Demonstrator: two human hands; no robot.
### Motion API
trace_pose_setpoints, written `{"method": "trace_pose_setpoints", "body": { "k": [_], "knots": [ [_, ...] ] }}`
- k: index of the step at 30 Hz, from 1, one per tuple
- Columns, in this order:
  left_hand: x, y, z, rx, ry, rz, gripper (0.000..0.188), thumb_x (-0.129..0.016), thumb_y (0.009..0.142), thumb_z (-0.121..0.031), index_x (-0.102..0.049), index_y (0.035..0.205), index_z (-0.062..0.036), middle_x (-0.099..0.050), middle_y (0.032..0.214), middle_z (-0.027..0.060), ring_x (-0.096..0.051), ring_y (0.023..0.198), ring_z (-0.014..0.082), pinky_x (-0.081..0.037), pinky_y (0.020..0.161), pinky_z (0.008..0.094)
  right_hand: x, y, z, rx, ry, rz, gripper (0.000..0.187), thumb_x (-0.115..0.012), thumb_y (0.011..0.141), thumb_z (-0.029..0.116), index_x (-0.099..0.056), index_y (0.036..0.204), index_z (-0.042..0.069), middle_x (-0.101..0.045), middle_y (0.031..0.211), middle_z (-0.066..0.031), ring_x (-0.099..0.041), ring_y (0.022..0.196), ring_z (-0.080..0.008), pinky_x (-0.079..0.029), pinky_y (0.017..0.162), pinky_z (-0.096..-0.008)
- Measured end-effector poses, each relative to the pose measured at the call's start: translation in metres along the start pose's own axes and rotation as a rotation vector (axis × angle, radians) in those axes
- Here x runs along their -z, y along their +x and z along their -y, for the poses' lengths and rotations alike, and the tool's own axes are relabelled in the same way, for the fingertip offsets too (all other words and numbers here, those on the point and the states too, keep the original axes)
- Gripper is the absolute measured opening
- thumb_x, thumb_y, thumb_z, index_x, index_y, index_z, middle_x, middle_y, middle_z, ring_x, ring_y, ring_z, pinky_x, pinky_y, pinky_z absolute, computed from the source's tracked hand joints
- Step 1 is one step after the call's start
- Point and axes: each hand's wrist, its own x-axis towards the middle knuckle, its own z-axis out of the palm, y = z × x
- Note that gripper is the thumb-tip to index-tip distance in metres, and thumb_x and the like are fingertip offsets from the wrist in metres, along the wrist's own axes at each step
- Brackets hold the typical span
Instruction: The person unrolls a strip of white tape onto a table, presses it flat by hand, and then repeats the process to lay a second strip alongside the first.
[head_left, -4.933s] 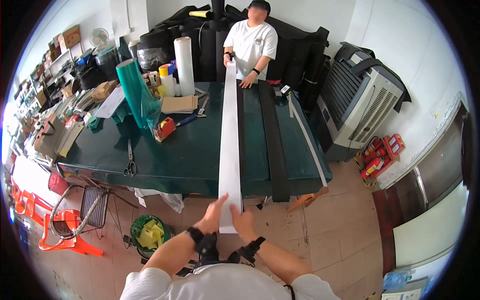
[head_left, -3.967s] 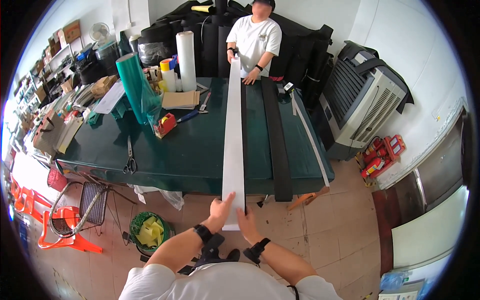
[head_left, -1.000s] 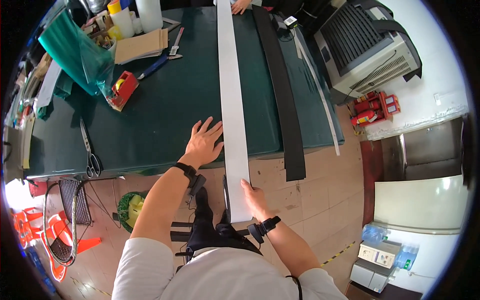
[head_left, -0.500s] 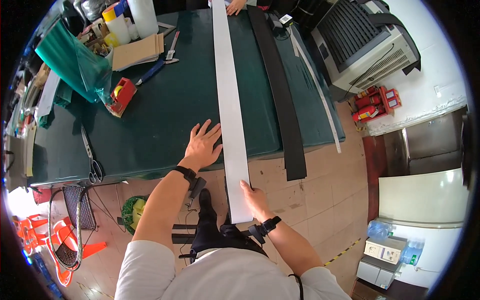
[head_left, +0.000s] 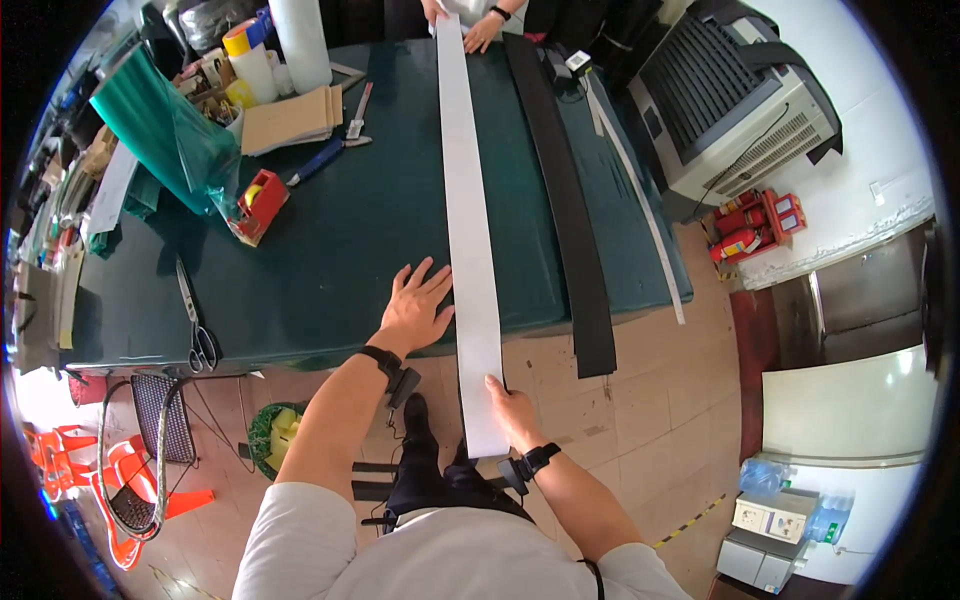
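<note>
A long white strip runs across the green-covered table and hangs past its near edge. Its overhanging end is gripped along the right side by my right hand, thumb on top and fingers underneath, mostly hidden. My left hand lies flat with spread fingers on the table, close beside the strip's left edge. At the far end, a co-worker's one hand is at the strip and the other hand rests just right of it. A black strip lies to the right, also overhanging.
On the left are scissors, a red tape dispenser, a caliper, cardboard pieces and a green film roll. A metal ruler lies far right. Below the table stand a green bin and a metal-framed chair.
The view has shifted a little, so the table sits lower in it, and both co-worker's hands now show at the strip's far end. My hands keep the same places on the table and strip.
</note>
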Motion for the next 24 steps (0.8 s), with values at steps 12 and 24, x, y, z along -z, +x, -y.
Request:
{"method": "trace_pose_setpoints", "body": {
  "k": [12,24],
  "knots": [
    [-0.016,0.01,-0.059,-0.003,0.048,-0.023,0.064,-0.054,0.095,-0.037,-0.039,0.148,-0.0028,-0.036,0.153,0.0216,-0.027,0.145,0.0392,-0.02,0.119,0.0509,-0.005,0.016,-0.022,0.073,-0.066,-0.059,0.078,-0.064,0.082,0.067,-0.064,0.073,-0.01,-0.064,0.067,-0.0168,-0.064,0.067,-0.0278,-0.049,0.062,-0.0418],
    [-0.049,0.035,-0.089,0.077,0.044,0.041,0.067,-0.04,0.101,-0.043,-0.029,0.152,-0.0013,-0.025,0.159,0.0214,-0.02,0.148,0.0386,-0.013,0.121,0.05,-0.008,0.012,-0.014,0.069,0.0,-0.064,0.068,-0.068,0.084,0.058,-0.062,0.073,-0.009,-0.063,0.068,-0.0123,-0.059,0.064,-0.0207,-0.046,0.061,-0.0379]
  ]
}}
